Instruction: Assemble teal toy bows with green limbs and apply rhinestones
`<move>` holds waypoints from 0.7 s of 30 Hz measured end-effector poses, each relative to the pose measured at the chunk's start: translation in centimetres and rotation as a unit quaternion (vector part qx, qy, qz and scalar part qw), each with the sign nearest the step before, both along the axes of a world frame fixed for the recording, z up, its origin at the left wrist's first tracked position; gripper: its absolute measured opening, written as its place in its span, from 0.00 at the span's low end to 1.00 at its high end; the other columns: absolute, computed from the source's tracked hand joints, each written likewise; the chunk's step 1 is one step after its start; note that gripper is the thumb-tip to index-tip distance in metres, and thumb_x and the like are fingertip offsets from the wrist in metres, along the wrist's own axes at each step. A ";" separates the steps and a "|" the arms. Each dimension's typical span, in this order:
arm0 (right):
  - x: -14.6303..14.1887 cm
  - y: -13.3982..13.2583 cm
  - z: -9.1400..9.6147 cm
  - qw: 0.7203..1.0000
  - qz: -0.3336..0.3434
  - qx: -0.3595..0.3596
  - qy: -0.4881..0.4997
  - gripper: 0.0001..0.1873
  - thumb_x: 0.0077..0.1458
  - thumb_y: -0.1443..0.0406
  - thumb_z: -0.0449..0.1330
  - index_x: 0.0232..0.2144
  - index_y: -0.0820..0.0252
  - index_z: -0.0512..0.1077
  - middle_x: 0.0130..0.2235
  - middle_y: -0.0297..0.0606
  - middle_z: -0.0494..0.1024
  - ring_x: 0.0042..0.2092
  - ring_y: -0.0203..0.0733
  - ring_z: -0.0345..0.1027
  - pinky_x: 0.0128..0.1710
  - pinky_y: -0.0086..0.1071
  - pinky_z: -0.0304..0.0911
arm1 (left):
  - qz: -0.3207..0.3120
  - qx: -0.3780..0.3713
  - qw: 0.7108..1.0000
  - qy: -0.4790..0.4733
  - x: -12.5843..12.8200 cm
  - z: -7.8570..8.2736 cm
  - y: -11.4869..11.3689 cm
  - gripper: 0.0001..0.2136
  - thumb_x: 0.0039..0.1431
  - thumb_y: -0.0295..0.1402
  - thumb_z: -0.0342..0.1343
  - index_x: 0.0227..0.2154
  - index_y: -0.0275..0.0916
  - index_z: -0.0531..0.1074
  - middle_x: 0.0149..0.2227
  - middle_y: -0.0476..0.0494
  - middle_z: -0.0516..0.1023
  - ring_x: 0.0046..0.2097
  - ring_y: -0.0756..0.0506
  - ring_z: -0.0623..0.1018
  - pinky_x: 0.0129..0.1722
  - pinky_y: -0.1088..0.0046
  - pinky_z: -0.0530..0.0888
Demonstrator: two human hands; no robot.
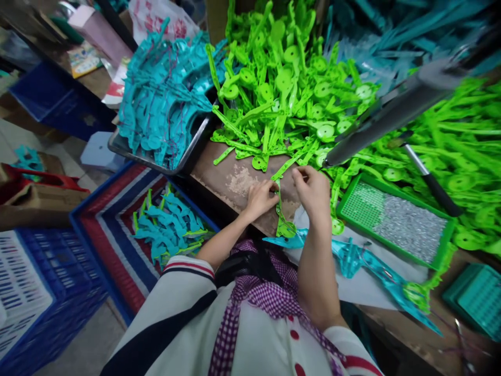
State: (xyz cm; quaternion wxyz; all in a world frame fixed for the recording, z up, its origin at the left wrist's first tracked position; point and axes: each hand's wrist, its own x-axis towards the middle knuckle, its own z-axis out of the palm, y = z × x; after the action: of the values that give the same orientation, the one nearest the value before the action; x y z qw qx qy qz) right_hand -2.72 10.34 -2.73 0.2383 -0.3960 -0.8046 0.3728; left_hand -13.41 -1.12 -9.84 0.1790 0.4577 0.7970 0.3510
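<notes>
My left hand (261, 199) is over the brown worktop. Its thumb and fingers pinch a thin bright green plastic part (286, 228), whose round end lies at the table's front edge. To the right, my right hand (315, 190) is raised with its fingers curled together; whatever it may hold is too small to make out. Just beyond both hands lies another green arm-shaped part (291, 164) from the heap. A long teal plastic piece (352, 257) with a green part at its far end rests below my right wrist.
A large heap of green parts (274, 83) covers the back. Teal pieces (168, 99) fill a black tray at left. A grey cylindrical tool (391, 112) slants in from the right, above a green basket (395, 222) of small metal pieces. A blue-rimmed crate (102, 250) stands lower left.
</notes>
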 end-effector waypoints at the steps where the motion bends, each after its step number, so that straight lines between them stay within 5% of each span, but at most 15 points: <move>1: 0.2 0.3 0.2 1.000 0.003 -0.013 0.022 0.17 0.63 0.54 0.55 0.39 0.59 0.78 0.36 0.42 0.83 0.37 0.47 0.76 0.39 0.38 0.67 | -0.010 0.005 1.000 -0.005 -0.2 -0.1 -0.3 0.08 0.57 0.27 0.61 0.39 0.42 0.76 0.40 0.47 0.80 0.46 0.43 0.78 0.50 0.63 0.71; 7: 6.6 -0.8 -0.5 0.996 -0.019 -0.084 0.039 0.20 0.60 0.49 0.58 0.37 0.59 0.79 0.33 0.41 0.82 0.33 0.45 0.75 0.35 0.37 0.68 | -0.029 0.116 0.992 -0.042 -3.3 0.8 0.2 0.08 0.61 0.29 0.60 0.43 0.39 0.76 0.43 0.45 0.77 0.35 0.49 0.77 0.40 0.71 0.76; 10: 8.0 -2.4 -1.2 0.992 -0.012 -0.104 0.066 0.20 0.61 0.50 0.58 0.38 0.58 0.79 0.33 0.40 0.83 0.32 0.44 0.75 0.33 0.37 0.69 | -0.044 0.151 0.986 0.051 -5.0 2.5 5.6 0.08 0.67 0.29 0.54 0.44 0.40 0.77 0.43 0.42 0.79 0.45 0.45 0.79 0.48 0.68 0.75; 15: 8.8 -4.8 -1.8 0.998 0.046 -0.013 0.047 0.16 0.65 0.54 0.56 0.38 0.57 0.79 0.37 0.42 0.84 0.37 0.46 0.78 0.38 0.38 0.73 | -0.086 -0.012 0.979 0.183 -6.7 4.5 16.3 0.14 0.62 0.18 0.49 0.39 0.35 0.78 0.39 0.35 0.80 0.46 0.39 0.80 0.47 0.64 0.74; 18: 11.9 -4.1 -0.4 0.997 0.062 0.024 0.030 0.14 0.66 0.56 0.56 0.37 0.55 0.79 0.37 0.40 0.84 0.37 0.46 0.79 0.36 0.38 0.73 | -0.114 0.009 0.972 0.207 -6.9 5.3 18.1 0.12 0.64 0.22 0.50 0.40 0.37 0.79 0.41 0.36 0.81 0.46 0.39 0.80 0.47 0.64 0.74; 21: 13.9 0.9 3.2 0.994 0.010 0.097 0.041 0.12 0.65 0.57 0.59 0.40 0.55 0.80 0.38 0.41 0.84 0.37 0.45 0.78 0.39 0.39 0.72 | -0.124 0.073 0.972 0.184 -7.0 5.5 17.0 0.10 0.65 0.27 0.53 0.44 0.38 0.79 0.46 0.36 0.79 0.48 0.39 0.79 0.50 0.63 0.74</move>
State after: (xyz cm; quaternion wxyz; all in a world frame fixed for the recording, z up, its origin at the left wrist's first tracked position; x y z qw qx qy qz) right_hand 11.17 11.22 0.42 0.3048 -0.3468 -0.8306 0.3114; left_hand -20.42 15.91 -4.31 0.0378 0.6218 0.7254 0.2927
